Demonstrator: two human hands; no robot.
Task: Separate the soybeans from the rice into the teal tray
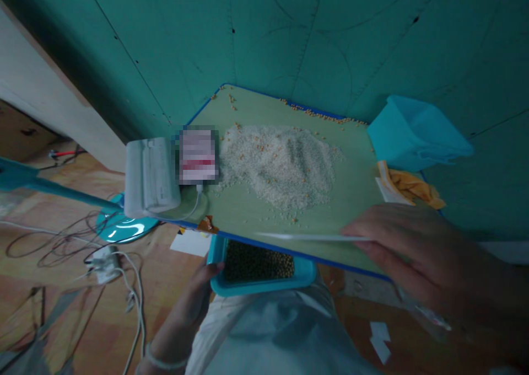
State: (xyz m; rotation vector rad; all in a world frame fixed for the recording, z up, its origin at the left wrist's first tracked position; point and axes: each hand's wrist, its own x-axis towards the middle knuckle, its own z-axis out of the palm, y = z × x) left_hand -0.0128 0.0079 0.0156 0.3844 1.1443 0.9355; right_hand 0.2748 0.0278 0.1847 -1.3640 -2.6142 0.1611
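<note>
My left hand [200,288] grips the left end of a turquoise plastic tub [258,290] under the table's front edge, thumb over its rim. Inside are dark green beans [248,259] and, to the right, pale yellow beans [286,266]. Above the tabletop's front right, my right hand [403,248] pinches a thin, flat white strip or sheet [306,236], seen nearly edge-on and pointing left. A heap of white rice-like grains [285,165] lies mid-table, with a few yellow beans scattered over it.
The blue-edged table [351,198] stands against a green wall. Yellow beans [322,114] line its back edge. A turquoise bin [409,138] and orange cloth [417,187] are right; a white case [151,176] and blurred-out device [197,155] left. Cables [138,303] trail across the floor.
</note>
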